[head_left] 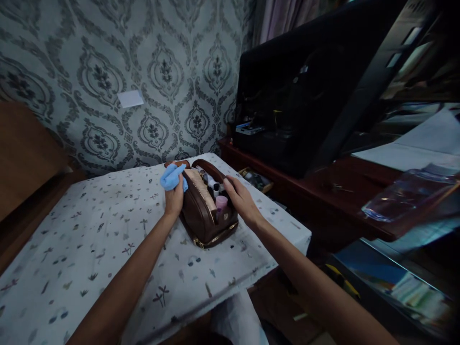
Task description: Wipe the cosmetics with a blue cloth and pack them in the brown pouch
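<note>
A brown cosmetic bag [204, 218] with gold zips stands unzipped on the patterned cloth. Inside it show a small jar with a pink lid [221, 202], a bottle with a black cap [216, 188] and other small containers. My left hand [175, 199] is closed on a crumpled light blue cloth [170, 176] and rests against the bag's left side. On the opposite side, my right hand [239, 197] grips the bag's edge near its handle, thumb on top. The fingers under that edge are hidden.
A white printed tablecloth [108, 268] covers the table. To the right, a large black television [287, 91] stands on a dark red cabinet [323, 201], with a transparent case [398, 196] near its edge. A brown board [28, 153] is at the left.
</note>
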Available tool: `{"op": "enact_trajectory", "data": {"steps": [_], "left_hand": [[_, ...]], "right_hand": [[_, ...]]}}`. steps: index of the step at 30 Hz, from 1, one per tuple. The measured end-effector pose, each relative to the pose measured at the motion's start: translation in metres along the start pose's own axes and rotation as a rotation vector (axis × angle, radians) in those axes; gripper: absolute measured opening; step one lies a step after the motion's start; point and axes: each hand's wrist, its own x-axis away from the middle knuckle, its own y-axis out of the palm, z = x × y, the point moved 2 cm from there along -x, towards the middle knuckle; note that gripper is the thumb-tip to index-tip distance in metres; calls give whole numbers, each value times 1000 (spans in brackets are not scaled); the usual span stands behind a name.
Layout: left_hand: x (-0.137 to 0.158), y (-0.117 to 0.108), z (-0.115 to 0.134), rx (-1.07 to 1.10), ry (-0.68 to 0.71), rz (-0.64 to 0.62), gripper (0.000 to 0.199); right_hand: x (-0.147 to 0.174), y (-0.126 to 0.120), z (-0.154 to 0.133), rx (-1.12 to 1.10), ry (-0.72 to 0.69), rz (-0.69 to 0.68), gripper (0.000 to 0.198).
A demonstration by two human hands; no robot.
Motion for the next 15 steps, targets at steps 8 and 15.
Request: {"op": "enact_trajectory", "data": {"steps": [8,15], "left_hand": [[-1,13,-6,-72,62,22,52],[-2,12,-8,-70,55,-5,48]], "right_hand": [[11,10,-13,58,-49,-18,76],[25,20,-32,534,-300,71,82]]}}
